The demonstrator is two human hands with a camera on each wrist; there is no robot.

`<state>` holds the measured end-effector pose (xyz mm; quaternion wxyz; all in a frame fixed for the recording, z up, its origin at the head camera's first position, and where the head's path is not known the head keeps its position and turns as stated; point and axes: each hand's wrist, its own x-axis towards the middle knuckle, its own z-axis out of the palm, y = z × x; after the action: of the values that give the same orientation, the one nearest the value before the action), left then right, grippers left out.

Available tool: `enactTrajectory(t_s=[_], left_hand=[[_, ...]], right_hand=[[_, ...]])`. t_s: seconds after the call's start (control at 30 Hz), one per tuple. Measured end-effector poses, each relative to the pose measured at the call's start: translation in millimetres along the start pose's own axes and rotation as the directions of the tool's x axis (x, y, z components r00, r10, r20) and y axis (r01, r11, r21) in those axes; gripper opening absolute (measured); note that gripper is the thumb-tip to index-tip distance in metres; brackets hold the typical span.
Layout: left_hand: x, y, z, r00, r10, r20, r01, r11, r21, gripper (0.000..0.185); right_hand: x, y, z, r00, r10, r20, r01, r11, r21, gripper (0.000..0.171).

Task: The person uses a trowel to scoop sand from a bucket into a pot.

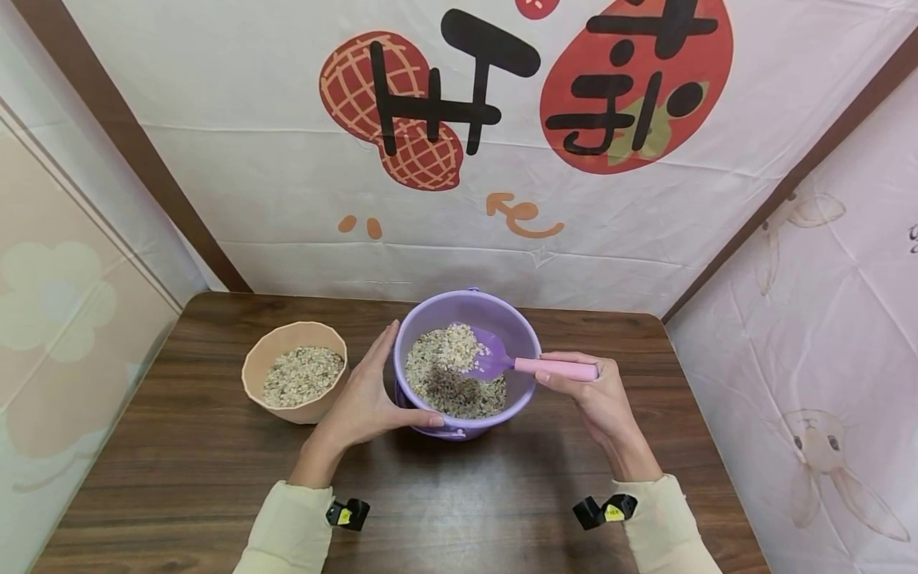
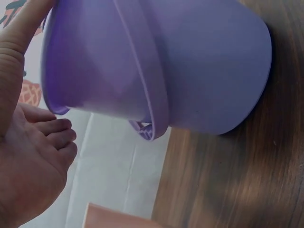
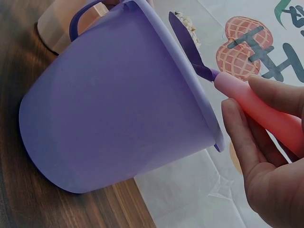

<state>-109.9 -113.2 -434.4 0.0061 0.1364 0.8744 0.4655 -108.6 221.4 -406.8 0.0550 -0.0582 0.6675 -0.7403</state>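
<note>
A lavender bucket (image 1: 527,331) stands upright on the table, partly filled with small beige-grey grains (image 1: 473,399). My left hand (image 1: 369,399) spreads around its near left side, the straight thumb along the front rim and the fingers at the left rim. In the left wrist view those fingers (image 2: 59,133) lie beside the rim. My right hand (image 1: 591,391) grips the pink handle of a toy shovel (image 1: 555,369). Its purple blade (image 3: 185,40) bears a heap of paler grains (image 1: 459,347) and is held over the bucket's mouth, above the rim in the right wrist view.
Left of the bucket, close to my left hand, a peach faceted bowl (image 1: 254,375) holds more of the grains. The bucket's handle (image 2: 147,71) hangs down its side. A printed white cloth (image 1: 610,239) rises behind the dark wooden table (image 1: 186,446).
</note>
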Motion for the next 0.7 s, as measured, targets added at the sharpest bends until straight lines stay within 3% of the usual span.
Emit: enactTrajectory(t_s=[0.27, 0.53, 0.7], left_hand=[[-8.4, -3.6, -21.9, 0.998, -0.048, -0.045, 0.049, 0.998, 0.03, 0.146], [-22.6, -25.6, -54.2, 0.986, -0.095, -0.136, 0.101, 0.994, 0.039, 0.141], [-35.5, -39.6, -75.4, 0.971, -0.16, -0.18, 0.162, 0.987, -0.005, 0.139]], right_hand=[[0, 0, 1, 1.0, 0.0, -0.006, 0.0, 1.0, 0.005, 0.043], [0, 0, 1, 1.0, 0.004, 0.022, -0.005, 1.0, 0.005, 0.045], [0, 1, 1, 1.0, 0.011, -0.015, -0.011, 1.0, 0.01, 0.044]])
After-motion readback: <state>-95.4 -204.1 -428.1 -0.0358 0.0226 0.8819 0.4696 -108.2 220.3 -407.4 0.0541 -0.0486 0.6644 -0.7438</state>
